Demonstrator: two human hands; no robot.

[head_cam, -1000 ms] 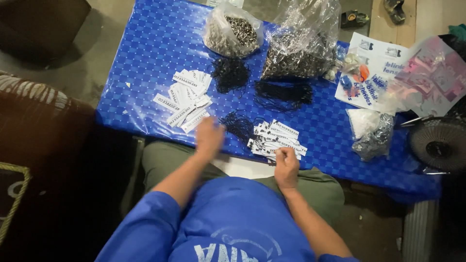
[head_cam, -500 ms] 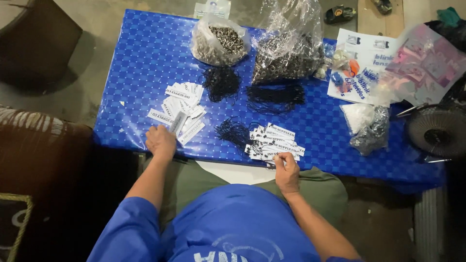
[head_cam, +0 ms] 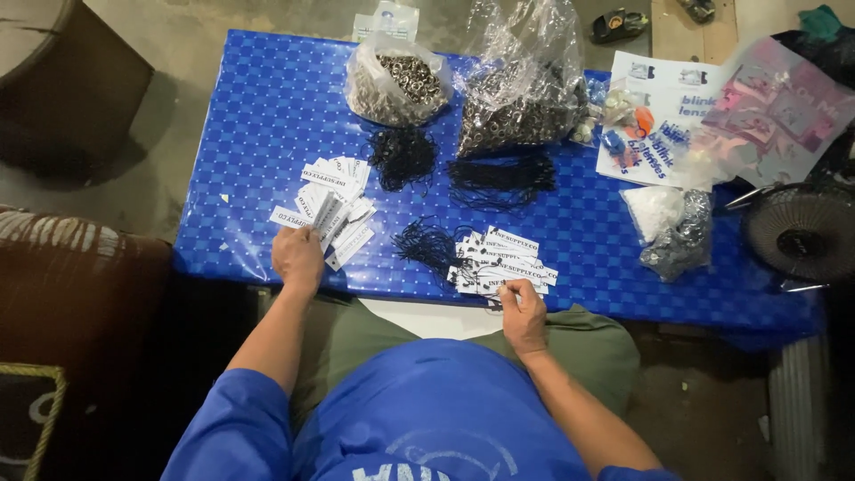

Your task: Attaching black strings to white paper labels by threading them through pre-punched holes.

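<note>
Now left hand [head_cam: 297, 256] pinches white tags [head_cam: 331, 209] slanting away rightward; right hand [head_cam: 523, 313] grip indiscernible.

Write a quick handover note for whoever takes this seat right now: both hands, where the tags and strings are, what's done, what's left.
Left hand: grip shut on a white tag at the near edge of the loose tag pile, left side of the blue table.
Right hand: fingers pinching at the near edge of the strung tag pile, black strings trailing left.
Spare black strings lie mid-table; two bags of metal eyelets sit behind.
Done: the right pile carries strings. Left: the left pile shows none.
</note>
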